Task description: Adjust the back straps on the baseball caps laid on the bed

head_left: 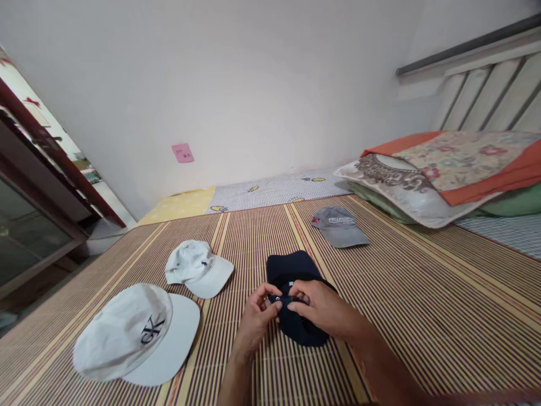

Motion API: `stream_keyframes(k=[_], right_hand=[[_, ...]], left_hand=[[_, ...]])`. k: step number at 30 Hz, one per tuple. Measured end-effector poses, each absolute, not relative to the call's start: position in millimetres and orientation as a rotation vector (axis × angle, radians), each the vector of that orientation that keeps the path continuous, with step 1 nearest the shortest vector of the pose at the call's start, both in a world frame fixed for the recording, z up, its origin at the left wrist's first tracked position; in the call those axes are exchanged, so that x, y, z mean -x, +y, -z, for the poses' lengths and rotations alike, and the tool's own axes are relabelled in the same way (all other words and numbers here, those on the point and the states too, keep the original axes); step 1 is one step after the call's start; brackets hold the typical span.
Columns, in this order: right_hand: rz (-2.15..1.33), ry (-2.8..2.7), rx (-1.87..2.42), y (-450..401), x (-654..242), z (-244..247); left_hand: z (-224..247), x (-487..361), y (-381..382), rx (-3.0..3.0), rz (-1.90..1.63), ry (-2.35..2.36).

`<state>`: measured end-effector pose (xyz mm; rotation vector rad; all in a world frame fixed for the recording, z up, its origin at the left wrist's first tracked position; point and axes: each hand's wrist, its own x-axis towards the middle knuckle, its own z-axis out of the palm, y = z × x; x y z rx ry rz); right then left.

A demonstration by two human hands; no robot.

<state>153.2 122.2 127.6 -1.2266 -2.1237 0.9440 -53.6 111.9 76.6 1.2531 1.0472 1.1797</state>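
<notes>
A dark navy baseball cap [302, 330] lies on the striped bamboo mat, its brim pointing away from me and its inside partly showing. My left hand [260, 313] pinches the cap's back strap between thumb and forefinger, where a small shiny spot shows. Just to the right, my right hand [319, 304] grips the same strap with thumb and fingers. The two sets of fingertips are close together. Part of the strap and the cap's right side are hidden behind my hands.
Two white caps, a larger one with black letters [122, 332] and a smaller one [196, 268], lie at left. A grey cap [340, 225] rests beyond the navy one. Pillows [406, 180] are piled at far right. A pink note [182, 153] hangs on the wall.
</notes>
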Motion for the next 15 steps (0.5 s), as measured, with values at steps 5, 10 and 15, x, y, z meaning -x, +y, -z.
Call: stream_keyframes(k=[5,10,15], right_hand=[[-0.959,-2.089,1.212,122.6,-150.0,-124.8],[-1.014,-2.041,1.151,124.0,-148.9,-123.6],[-1.025,-1.888,1.126,129.5,-166.1,-129.8]], left_hand=[[-76.0,54.6,111.2,-1.236,-1.160,0.993],[-69.9,57.1,113.1,-1.202,-1.151,0.935],[-70.5,60.6,114.7,-1.153,-1.150,0.893]])
